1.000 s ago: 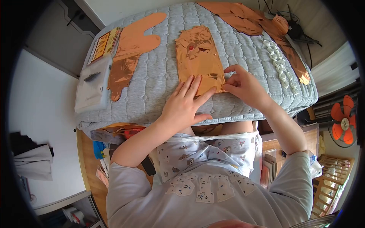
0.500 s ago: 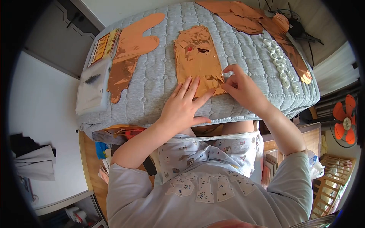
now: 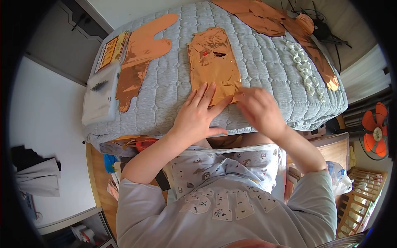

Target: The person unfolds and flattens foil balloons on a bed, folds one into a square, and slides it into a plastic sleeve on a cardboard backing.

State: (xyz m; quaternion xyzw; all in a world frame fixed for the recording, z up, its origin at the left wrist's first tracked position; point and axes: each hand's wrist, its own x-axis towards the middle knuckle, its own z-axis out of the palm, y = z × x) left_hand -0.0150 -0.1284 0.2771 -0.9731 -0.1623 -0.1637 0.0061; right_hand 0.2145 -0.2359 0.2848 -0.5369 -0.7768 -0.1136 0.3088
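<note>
A flat, crinkled rose-gold foil piece (image 3: 214, 68) lies on the grey quilted mattress (image 3: 165, 99), with a small red spot near its upper part. My left hand (image 3: 197, 111) rests with spread fingers on the foil's lower left part, pressing it flat. At the foil's lower right corner is my right hand (image 3: 261, 110), its fingers curled together and blurred; whether they pinch the foil edge is not clear.
More foil pieces lie at the left (image 3: 142, 45) and the far right (image 3: 264, 18). White rolled rings (image 3: 305, 72) line the right side. A clear plastic packet (image 3: 100, 97) sits at the left edge. An orange fan (image 3: 377, 133) stands right.
My right hand has moved a little left and toward me, and its fingers have curled in at the foil corner. My left hand has stayed almost in place.
</note>
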